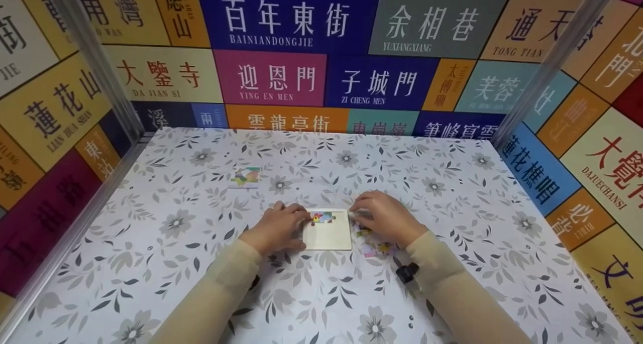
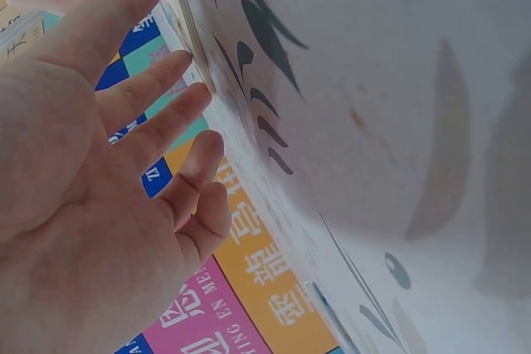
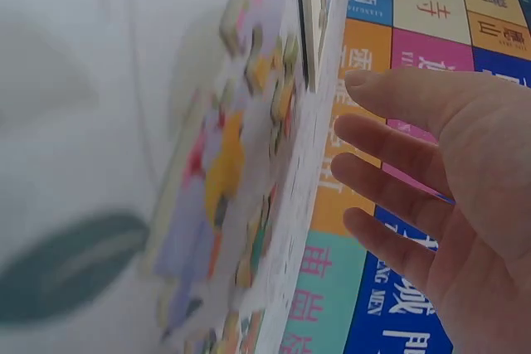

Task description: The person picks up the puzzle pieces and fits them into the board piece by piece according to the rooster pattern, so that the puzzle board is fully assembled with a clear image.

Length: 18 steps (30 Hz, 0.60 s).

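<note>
A pale, shallow puzzle tray [image 1: 329, 237] lies on the table in the head view. A few colourful jigsaw pieces [image 1: 324, 217] sit together along its far edge. My left hand [image 1: 279, 228] rests at the tray's left side, its fingertips near those pieces. In the left wrist view its fingers [image 2: 153, 138] are spread, with the thumb at the tray's edge. Beside the tray's far right corner is my right hand [image 1: 386, 217], partly over loose jigsaw pieces [image 1: 378, 249]. The right wrist view shows its fingers [image 3: 398, 192] loosely bent, with nothing visible between them.
A small colourful picture square [image 1: 245, 178] lies farther back on the left. White cloth with grey flowers and leaves covers the table [image 1: 176, 273]. Panels with large Chinese characters [image 1: 286, 20] stand behind and at both sides, with clear posts [image 1: 547, 63] at the corners.
</note>
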Available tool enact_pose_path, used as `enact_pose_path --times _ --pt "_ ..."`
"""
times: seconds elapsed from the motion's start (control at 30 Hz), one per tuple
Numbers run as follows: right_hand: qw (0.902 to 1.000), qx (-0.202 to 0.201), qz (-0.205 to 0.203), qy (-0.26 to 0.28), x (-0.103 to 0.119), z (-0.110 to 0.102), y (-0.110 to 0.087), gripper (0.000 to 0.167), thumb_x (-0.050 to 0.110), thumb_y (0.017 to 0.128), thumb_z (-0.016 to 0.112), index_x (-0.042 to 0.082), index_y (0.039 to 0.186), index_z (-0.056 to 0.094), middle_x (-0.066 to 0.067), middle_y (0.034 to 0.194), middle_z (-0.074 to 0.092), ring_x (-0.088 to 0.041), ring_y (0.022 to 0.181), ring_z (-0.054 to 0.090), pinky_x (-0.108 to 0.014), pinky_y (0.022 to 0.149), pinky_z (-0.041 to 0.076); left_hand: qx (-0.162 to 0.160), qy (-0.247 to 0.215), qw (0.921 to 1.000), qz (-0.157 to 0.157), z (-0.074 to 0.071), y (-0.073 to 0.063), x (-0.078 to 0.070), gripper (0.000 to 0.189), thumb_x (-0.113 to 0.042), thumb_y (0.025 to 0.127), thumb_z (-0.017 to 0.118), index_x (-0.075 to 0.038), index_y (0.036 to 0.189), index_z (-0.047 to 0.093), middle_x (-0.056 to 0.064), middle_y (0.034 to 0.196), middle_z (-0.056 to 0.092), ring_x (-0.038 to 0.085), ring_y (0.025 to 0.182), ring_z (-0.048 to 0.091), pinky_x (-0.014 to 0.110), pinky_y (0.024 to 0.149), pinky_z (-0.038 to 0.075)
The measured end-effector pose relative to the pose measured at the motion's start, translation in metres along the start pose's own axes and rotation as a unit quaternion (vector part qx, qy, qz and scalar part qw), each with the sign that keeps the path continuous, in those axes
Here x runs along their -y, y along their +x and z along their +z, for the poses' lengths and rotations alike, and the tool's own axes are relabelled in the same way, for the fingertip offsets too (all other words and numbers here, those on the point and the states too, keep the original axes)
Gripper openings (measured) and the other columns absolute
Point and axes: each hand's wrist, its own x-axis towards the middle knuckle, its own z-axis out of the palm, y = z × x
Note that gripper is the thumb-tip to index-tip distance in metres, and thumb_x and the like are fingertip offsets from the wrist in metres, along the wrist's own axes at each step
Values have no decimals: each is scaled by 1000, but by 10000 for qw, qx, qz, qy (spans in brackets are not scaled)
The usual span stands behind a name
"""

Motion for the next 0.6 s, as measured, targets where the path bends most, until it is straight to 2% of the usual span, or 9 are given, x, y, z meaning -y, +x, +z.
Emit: enact_pose_path --times 0.37,0.6 --pt "9990 31 439 -78 -28 -14 -15 31 16 95 74 14 126 73 -9 135 66 -31 130 59 -51 110 48 34 -31 10000 -68 -2 -1 0 62 -37 85 84 -22 140 62 2 151 54 32 129 47 52 111 39" --pt "9981 -68 600 -96 -45 -18 -26 31 11 93 75 11 124 74 -9 133 67 -30 122 63 -50 104 52 -113 -94 9998 146 0 -2 2 61 -34 86 84 -18 140 62 3 149 55 33 125 47 54 106 40"
